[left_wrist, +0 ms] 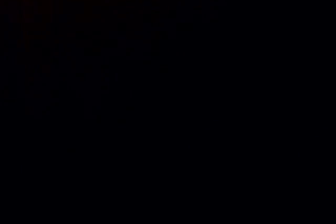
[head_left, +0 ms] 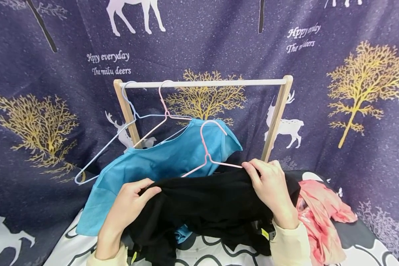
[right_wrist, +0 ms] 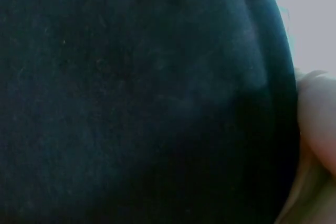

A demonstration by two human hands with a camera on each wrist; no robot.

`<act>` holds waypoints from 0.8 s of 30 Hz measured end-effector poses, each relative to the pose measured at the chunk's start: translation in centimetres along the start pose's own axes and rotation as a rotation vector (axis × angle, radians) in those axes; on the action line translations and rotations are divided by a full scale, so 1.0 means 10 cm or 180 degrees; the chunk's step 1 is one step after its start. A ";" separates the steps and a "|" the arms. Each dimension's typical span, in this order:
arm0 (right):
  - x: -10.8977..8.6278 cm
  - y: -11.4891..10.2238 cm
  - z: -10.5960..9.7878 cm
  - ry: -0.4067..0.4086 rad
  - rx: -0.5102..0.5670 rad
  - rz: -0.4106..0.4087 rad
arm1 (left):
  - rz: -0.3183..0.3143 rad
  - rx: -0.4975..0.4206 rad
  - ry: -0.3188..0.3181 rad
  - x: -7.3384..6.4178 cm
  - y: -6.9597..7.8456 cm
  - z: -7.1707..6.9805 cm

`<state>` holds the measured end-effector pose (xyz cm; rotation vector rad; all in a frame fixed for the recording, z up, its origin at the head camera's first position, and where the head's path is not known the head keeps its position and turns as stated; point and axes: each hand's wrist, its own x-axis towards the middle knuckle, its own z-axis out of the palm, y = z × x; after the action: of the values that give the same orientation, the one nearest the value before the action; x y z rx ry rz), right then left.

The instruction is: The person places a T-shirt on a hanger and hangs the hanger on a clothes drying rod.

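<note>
A black garment (head_left: 212,207) is stretched between both hands in the head view. My left hand (head_left: 129,201) pinches its upper edge on the left, and my right hand (head_left: 269,184) pinches the edge on the right, beside one arm of a pink hanger (head_left: 207,149). The hanger's hook stands above the cloth; its lower part is hidden behind or inside the garment. Dark cloth (right_wrist: 147,98) fills most of the right wrist view, with part of the right hand (right_wrist: 320,121) at the side. The left wrist view is almost wholly black.
Behind the hands stands a rack with a white rail (head_left: 212,83) and wooden posts. A blue hanger (head_left: 109,142) and another pink hanger (head_left: 166,111) hang on its left part, with a blue garment (head_left: 173,155) on the latter. Pink cloth (head_left: 322,218) lies crumpled at the right.
</note>
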<state>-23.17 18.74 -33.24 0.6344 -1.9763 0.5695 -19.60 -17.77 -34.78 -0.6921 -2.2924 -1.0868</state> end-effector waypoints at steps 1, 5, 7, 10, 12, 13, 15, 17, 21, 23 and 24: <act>0.00 0.00 0.00 0.0009 0.0018 -0.0015 | 0.0027 0.0013 -0.0032 0.00 0.00 0.00; 0.01 0.01 -0.01 0.0055 0.0054 -0.0061 | -0.0025 0.0107 -0.0176 0.01 -0.01 0.00; 0.01 0.01 -0.01 0.0075 0.0063 -0.0046 | -0.0125 0.0202 -0.0206 0.02 -0.01 0.02; 0.00 0.02 -0.02 0.0132 0.0052 0.0003 | -0.0191 0.0390 -0.0097 0.03 -0.01 0.06; 0.01 0.02 -0.02 0.0163 0.0036 0.0038 | -0.0143 0.0556 0.0068 0.03 -0.02 0.09; 0.01 0.03 -0.02 0.0174 0.0027 0.0051 | -0.0114 0.0602 0.0142 0.03 -0.02 0.10; 0.01 0.03 -0.02 0.0186 0.0020 0.0064 | -0.0074 0.0634 0.0207 0.04 -0.04 0.10; 0.00 0.03 -0.01 0.0172 0.0023 0.0065 | -0.0097 0.0570 0.0162 0.03 -0.06 0.08; 0.00 0.03 -0.01 0.0094 0.0015 0.0023 | -0.0237 0.0346 -0.0269 0.02 -0.08 0.00; 0.00 0.03 -0.01 0.0078 0.0001 0.0006 | -0.0283 0.0275 -0.0439 0.02 -0.09 -0.02; 0.00 0.03 -0.01 0.0090 -0.0008 0.0002 | -0.0309 0.0256 -0.0473 0.02 -0.08 -0.02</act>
<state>-23.30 19.00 -33.22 0.6208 -1.9505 0.5733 -20.23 -18.35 -34.99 -0.6555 -2.5049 -1.0099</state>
